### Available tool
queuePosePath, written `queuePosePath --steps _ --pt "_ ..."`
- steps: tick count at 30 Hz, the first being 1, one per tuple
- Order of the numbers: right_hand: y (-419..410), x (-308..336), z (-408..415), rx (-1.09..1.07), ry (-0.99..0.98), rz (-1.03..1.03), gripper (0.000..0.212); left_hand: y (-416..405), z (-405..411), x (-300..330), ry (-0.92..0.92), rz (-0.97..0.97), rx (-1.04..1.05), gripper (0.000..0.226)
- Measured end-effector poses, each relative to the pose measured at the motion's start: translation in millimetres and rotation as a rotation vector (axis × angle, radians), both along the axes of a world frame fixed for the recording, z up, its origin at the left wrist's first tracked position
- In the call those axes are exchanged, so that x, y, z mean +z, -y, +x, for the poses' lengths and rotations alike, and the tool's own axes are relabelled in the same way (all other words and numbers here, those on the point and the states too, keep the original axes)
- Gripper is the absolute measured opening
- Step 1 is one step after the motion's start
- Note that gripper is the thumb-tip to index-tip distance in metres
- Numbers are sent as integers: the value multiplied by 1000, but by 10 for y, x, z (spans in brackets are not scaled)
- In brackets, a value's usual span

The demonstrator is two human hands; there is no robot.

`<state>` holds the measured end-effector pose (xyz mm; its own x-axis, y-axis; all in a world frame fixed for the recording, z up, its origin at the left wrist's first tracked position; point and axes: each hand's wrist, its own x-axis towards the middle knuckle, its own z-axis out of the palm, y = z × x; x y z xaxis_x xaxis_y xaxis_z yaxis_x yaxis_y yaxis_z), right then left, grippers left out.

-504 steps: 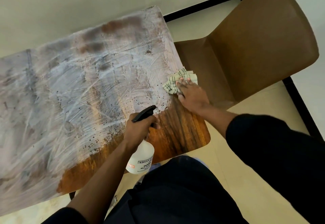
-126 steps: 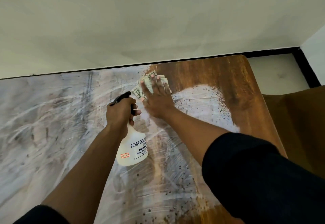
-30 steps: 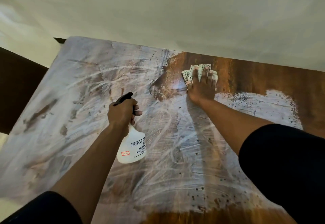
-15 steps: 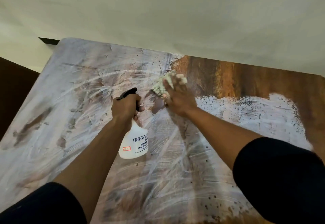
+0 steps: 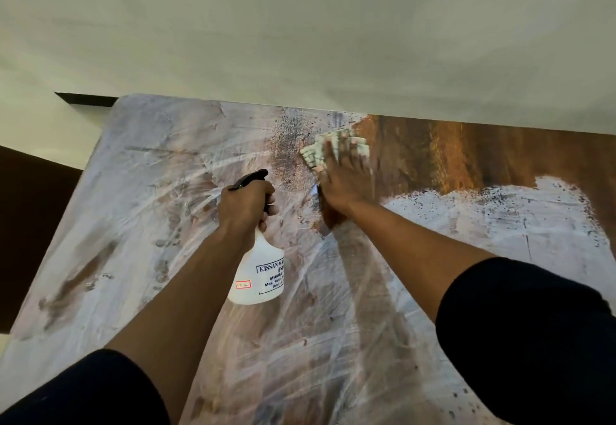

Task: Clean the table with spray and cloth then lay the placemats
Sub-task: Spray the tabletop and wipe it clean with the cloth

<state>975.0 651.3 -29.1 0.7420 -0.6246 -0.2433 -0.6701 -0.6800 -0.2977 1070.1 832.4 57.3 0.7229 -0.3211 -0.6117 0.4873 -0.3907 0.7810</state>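
Fingers [image 5: 346, 154] of the right hand [image 5: 343, 184] lie flat, pressing a crumpled checked cloth [image 5: 320, 151] near the far edge of the white-smeared wooden table [image 5: 133, 211]. Left hand [image 5: 246, 204] grips a white plastic spray bottle [image 5: 260, 274] above it, against a pale wall [image 5: 300, 24].

cloth [image 5: 334, 151] mostly under hand [image 5: 346, 184], blurred

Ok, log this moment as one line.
stage: wiping | left hand: grips spray bottle above table | right hand: presses cloth flat | placemats: unseen
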Motion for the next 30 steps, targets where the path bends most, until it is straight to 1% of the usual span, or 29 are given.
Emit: queuePosePath --steps 2,4,7,8,11,13,16,18,20,22,23,25,27,28,30 --pt "-147 -23 179 136 5 -31 71 16 92 -22 -6 -4 -12 31" --pt "-142 -51 246 227 13 -56 70 41 185 -61 -13 10 -11 34" --pt "63 -117 174 253 31 -80 69 97 294 -134 -7 42 -33 48" --pt "161 -133 136 207 29 -88 70 115 323 -156 -5 41 -40 49" --pt "520 -135 20 -41 20 -101 71 175 410 -167 -9 47 -61 45" --pt "719 -92 -11 -188 18 -67 70 219 454 -153 -30 21 -104 41" --pt "759 -14 66 -286 1 -40 69 271 484 -136 -47 -27 -152 46" --pt "647 0 195 -298 13 -40 67 300 491 -149 -55 -30 -169 43" --pt "508 -30 405 -250 28 -46 66 330 505 -164 -48 -31 -175 41" --pt "336 -56 689 -144 28 -51 67 340 538 -173 -27 -22 -160 42" --pt "247 -65 842 -75 30 -54 68 346 556 -171 -22 -10 -145 38" --pt "90 -71 1097 62 34 -48 69 350 597 -178 -26 33 -135 18" --pt "50 -73 1197 137 35 -40 69 350 627 -185 -45 61 -158 11" --pt "83 -66 1188 156 33 -36 68 353 640 -195 -47 60 -159 16" --pt "197 -51 1094 170 28 -43 67 374 668 -205 -33 46 -148 38"
